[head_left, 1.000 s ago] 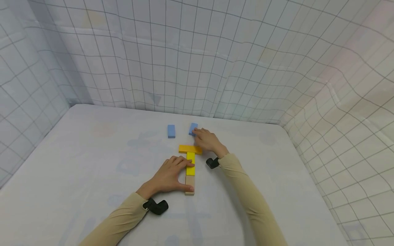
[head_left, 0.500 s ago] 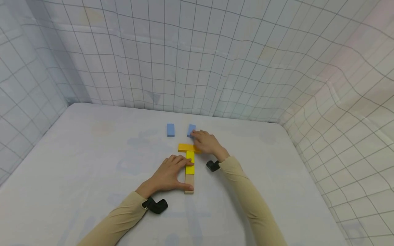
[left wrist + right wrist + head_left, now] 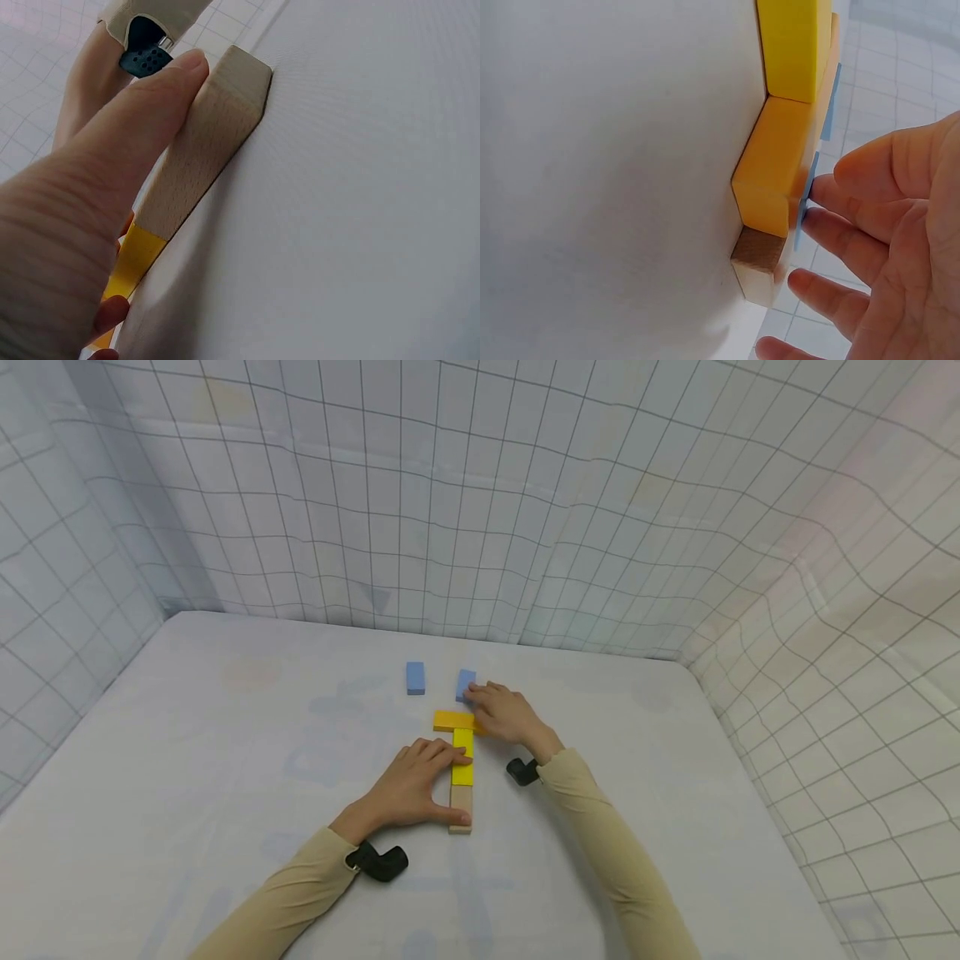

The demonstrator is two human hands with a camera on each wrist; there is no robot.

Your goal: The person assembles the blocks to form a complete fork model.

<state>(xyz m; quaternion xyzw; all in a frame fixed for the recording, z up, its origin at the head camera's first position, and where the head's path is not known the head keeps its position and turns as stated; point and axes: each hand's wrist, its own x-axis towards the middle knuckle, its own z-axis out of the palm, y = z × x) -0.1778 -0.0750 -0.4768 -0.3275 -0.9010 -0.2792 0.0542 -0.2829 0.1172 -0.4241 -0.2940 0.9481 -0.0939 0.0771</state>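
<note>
Block in blue [image 3: 466, 677], just above centre of the frame, at the fingertips of the right hand [image 3: 510, 715].
That hand's fingers are slightly bent, touching the piece without closing round it. Just below lies an orange block [image 3: 450, 720] set crosswise, then a yellow block [image 3: 462, 776] and a wooden block [image 3: 461, 799] in line down the frame. The left hand [image 3: 411, 787] spreads wide, thumb on the wooden block and fingers at the yellow one, gripping neither. A second blue block [image 3: 416, 678] sits to the left on the white surface [image 3: 247, 735]. Off-centre fingertip pressure could twist the touched piece; slid too low, it could knock the orange block askew. Uneven pressing by the left hand could part the yellow-wooden joint.
</note>
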